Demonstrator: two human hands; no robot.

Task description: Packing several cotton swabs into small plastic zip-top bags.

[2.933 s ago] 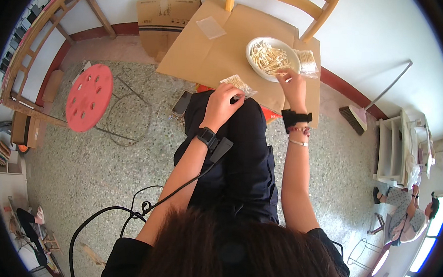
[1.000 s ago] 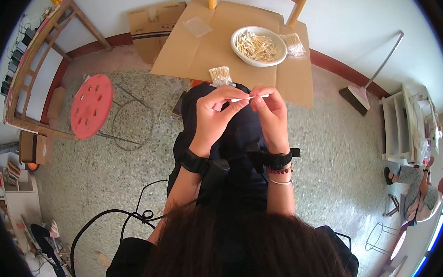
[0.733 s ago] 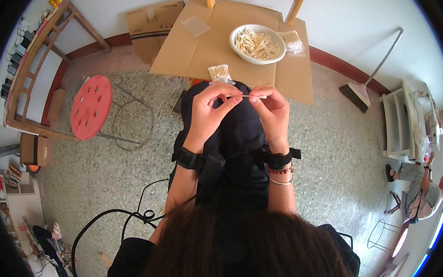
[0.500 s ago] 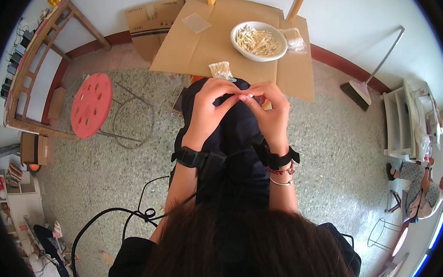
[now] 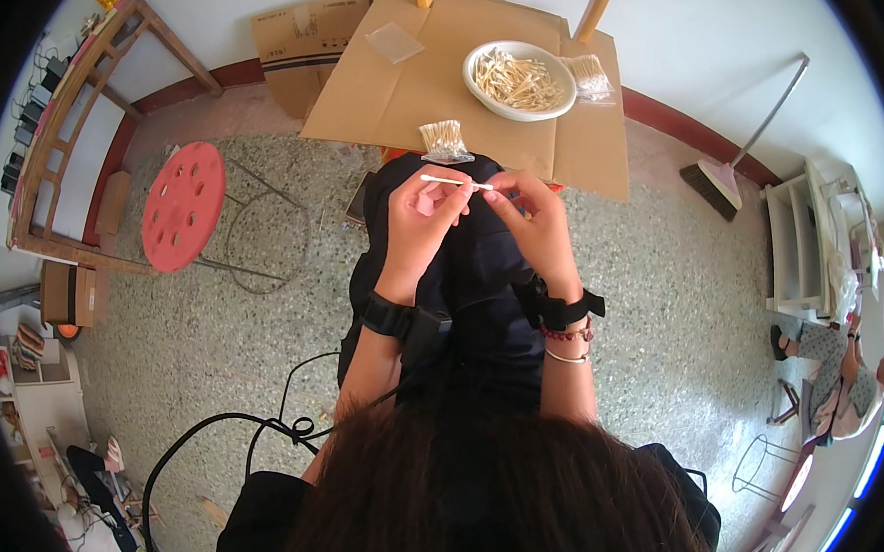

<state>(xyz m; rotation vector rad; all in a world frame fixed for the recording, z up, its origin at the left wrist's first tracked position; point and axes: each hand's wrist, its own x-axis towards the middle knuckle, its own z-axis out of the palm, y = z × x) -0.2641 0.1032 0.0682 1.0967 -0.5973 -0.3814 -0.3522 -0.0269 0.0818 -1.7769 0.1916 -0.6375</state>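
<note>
Above my knees a cotton swab (image 5: 445,180) lies level between my two hands. My left hand (image 5: 423,215) pinches its shaft between thumb and finger, with one white tip sticking out to the left. At the other tip, the thumb and forefinger of my right hand (image 5: 533,219) are pressed together. Just beyond my hands, a clear bag of cotton swabs (image 5: 444,141) rests at the near edge of the cardboard sheet (image 5: 371,102). Farther back is a white bowl (image 5: 469,78) heaped with loose swabs, and a second bag of swabs (image 5: 589,79) touches its right side.
A flat clear plastic bag (image 5: 394,43) lies on the cardboard's far left. To the left stands a red round stool (image 5: 183,207). A broom (image 5: 715,185) leans on the wall at right, near a white shelf (image 5: 798,245). Black cables (image 5: 225,420) run beside my left arm.
My hands have moved slightly apart and turned, so the cotton swab now shows lengthwise between them. Earlier the fingers met and mostly hid it. The bowl and bags stay put.
</note>
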